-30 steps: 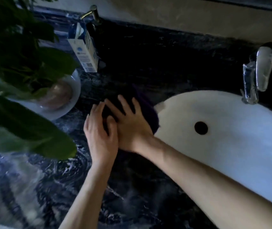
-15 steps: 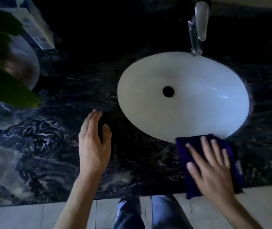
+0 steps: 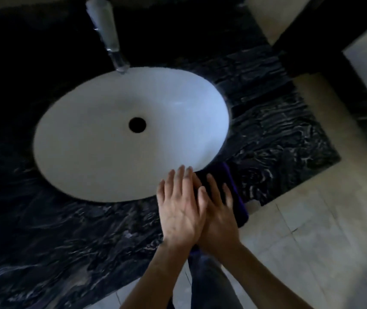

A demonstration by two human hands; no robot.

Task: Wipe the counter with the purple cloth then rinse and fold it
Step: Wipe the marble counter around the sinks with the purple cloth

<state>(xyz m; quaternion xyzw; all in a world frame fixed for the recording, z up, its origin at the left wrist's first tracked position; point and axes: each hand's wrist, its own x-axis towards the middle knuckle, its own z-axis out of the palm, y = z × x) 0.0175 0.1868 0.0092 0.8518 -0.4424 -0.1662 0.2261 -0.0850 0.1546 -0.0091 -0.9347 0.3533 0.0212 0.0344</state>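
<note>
- The left hand (image 3: 181, 210) lay flat with fingers straight and together, its fingertips reaching the near rim of the basin; it gripped nothing and partly overlapped the other hand.
- The right hand (image 3: 219, 216) was pressed palm-down, fingers spread, on the purple cloth (image 3: 237, 197), holding it against the surface without closing around it.
- The counter (image 3: 278, 139) was dark stone with pale wavy veining, filling most of the view; its far left part was lost in shadow.
- The sink (image 3: 102, 139) was a white oval basin sunk into the counter, with a dark round drain hole (image 3: 137, 124) near its middle.
- The floor (image 3: 312, 241) was pale tile, showing to the right of and below the counter's edge.
- The faucet (image 3: 109, 30) stood behind the basin, its pale lever on top and its metal spout reaching the basin's far rim.
- The purple cloth lay on the counter's near edge just right of the basin, close to the counter's front right corner, mostly hidden under the hands; only its right side and far corner showed.
- A leg in dark blue trousers (image 3: 211, 284) showed below the counter edge, between the forearms.
- No writing or label could be read anywhere; the picture was dim and blurred.
</note>
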